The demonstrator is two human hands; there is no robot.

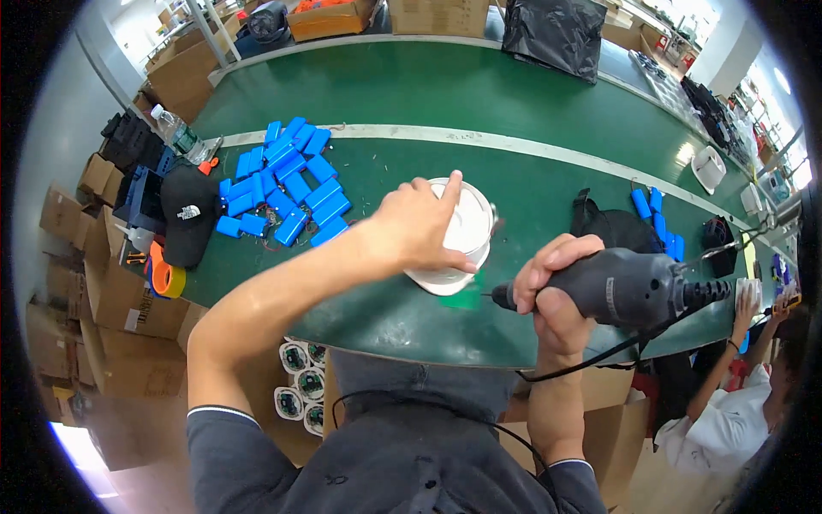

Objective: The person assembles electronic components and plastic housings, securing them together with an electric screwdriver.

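Observation:
A white rounded plastic housing (469,224) lies on the green bench near its front edge. My left hand (415,224) rests over its left side, index finger stretched along the top edge and thumb at the lower rim, holding it in place. In my right hand (556,287) is a dark electric screwdriver (621,287), lying roughly level, its thin bit pointing left. The bit's tip is to the lower right of the housing, apart from it. A green patch (462,294) shows on the bench just below the housing.
Many blue battery packs (291,184) lie piled left, beside a black cap (184,214), tape rolls (165,276) and a bottle (175,130). More blue packs (658,221) and a black bag (612,218) sit right. Below are boxed white units (300,381). A co-worker (728,411) works at right.

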